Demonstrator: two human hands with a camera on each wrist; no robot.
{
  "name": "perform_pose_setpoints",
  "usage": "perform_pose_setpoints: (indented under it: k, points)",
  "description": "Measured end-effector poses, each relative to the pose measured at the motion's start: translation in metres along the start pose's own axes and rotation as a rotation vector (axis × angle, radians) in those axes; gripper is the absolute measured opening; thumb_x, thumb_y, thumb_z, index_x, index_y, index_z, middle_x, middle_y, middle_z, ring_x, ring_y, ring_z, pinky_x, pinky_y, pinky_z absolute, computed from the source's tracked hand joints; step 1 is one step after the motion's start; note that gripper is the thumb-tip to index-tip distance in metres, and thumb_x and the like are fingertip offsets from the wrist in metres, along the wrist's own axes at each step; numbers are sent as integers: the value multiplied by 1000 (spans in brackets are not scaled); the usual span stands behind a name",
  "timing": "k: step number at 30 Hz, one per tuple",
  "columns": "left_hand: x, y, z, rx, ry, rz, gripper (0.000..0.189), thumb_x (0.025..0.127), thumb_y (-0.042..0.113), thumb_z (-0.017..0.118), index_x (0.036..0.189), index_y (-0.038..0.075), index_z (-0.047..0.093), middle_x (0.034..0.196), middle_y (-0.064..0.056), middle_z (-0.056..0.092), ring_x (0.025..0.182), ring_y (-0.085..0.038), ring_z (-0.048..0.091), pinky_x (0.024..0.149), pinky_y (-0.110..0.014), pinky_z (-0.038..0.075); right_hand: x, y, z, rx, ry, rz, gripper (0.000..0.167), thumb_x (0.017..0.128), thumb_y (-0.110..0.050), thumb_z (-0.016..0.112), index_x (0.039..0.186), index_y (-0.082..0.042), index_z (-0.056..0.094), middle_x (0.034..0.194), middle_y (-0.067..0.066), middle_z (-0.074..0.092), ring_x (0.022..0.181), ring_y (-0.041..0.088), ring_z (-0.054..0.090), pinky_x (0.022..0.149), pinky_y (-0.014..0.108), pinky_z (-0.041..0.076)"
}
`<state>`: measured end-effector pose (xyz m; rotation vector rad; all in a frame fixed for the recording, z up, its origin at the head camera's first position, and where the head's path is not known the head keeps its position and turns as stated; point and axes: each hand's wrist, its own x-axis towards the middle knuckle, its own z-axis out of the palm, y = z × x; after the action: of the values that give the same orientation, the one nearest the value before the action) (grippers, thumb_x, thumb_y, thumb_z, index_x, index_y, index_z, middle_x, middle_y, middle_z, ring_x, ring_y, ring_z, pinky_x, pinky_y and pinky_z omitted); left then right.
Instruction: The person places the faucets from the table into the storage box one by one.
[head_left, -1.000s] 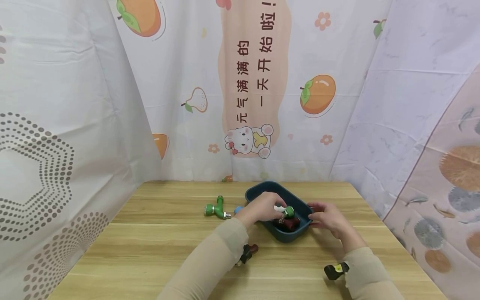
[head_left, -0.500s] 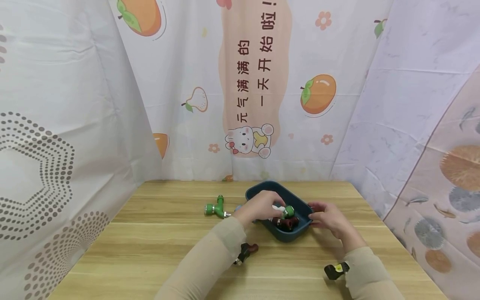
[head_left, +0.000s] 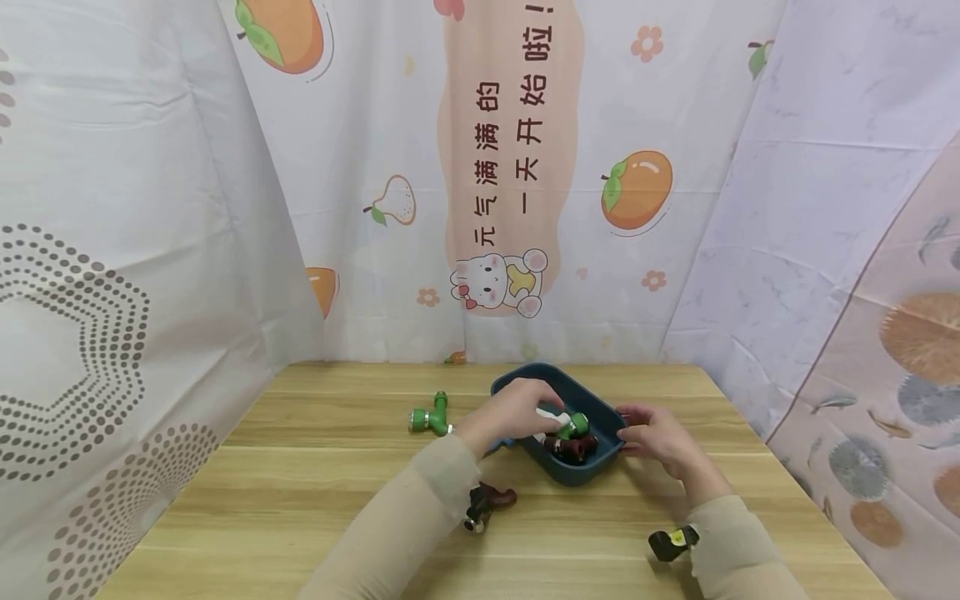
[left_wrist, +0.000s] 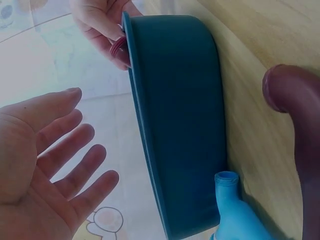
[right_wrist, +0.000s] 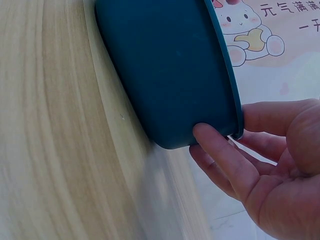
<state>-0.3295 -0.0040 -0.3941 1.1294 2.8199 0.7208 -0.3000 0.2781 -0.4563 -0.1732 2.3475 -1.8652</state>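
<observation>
My left hand (head_left: 522, 408), fingers spread and holding nothing in the left wrist view, hovers over the near-left side of a dark blue plastic bin (head_left: 555, 475). Inside the bin lies a green tap (head_left: 577, 425) with a white handle, and beside it a dark red tap (head_left: 573, 450). At the bin's right corner my right hand (head_left: 656, 437) grips the rim between thumb and fingers. A blue tap (left_wrist: 235, 210) lies against the bin's outside; my left arm hides most of it in the head view.
Left of the bin on the wooden table (head_left: 300, 467) lies another green tap (head_left: 435, 417). A dark red tap (head_left: 491, 497) with black parts lies nearer, partly behind the left sleeve. A black piece with a yellow label (head_left: 672, 543) sits by the right sleeve. Printed curtains surround the table.
My left hand has let go of the green tap's white handle and drawn slightly back to the left. The green tap now rests in the bin. The right hand has stayed put.
</observation>
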Motion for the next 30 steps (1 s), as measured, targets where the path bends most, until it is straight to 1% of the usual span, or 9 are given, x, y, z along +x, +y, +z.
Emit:
perform_pose_setpoints:
  k: [4,8,11,14,20,23,27,30]
  points:
    - [-3,-4,-3,-1,4,18,28,94,29,75,118,15,76,118,3,69,112,-11,60,97,-29,49,-1,1,0,-4,-9,-9,55,94,9,59,144,18,39,129,36,49,105,34,64,86,49,58]
    - [-6,-8,-7,-2,6,32,28,94,26,76,119,14,76,117,4,69,113,-14,61,96,-28,50,-1,1,-1,-11,-17,-19,55,94,9,59,144,19,37,128,37,48,105,35,64,86,50,57]
    - [-9,-10,-11,-8,5,32,28,94,25,76,119,14,75,118,5,69,115,-16,61,94,-29,50,-1,1,-1,-14,-16,-18,55,94,9,59,144,19,37,129,36,48,106,35,64,87,51,57]
    - [-12,-11,-16,-3,8,27,27,94,25,75,119,15,75,120,5,68,115,-16,61,94,-29,51,-1,0,-1,-12,-11,-10,55,94,9,59,144,19,38,129,36,48,106,36,63,88,52,56]
    - [-19,-13,-24,6,10,23,28,94,29,75,120,17,75,122,5,67,116,-13,60,98,-31,49,1,1,-2,-13,-14,-12,53,94,9,58,143,18,40,129,35,49,106,35,63,88,52,56]
    - [-23,-12,-29,9,13,40,29,94,30,75,120,18,74,124,6,66,117,-12,59,100,-31,48,1,1,-1,-10,-12,-11,53,94,9,59,143,18,41,129,35,50,105,34,64,87,50,57]
    - [-27,-12,-34,1,33,66,29,94,29,76,120,19,74,125,6,66,118,-11,59,102,-31,47,0,0,0,-6,-12,-13,54,94,9,59,143,18,40,129,36,50,105,35,64,86,48,58]
    - [-31,-12,-37,-14,48,68,29,94,29,76,120,19,74,125,6,66,118,-11,59,102,-30,47,0,-1,0,-6,-6,-9,54,93,9,60,143,18,40,129,36,50,106,35,64,86,48,58]
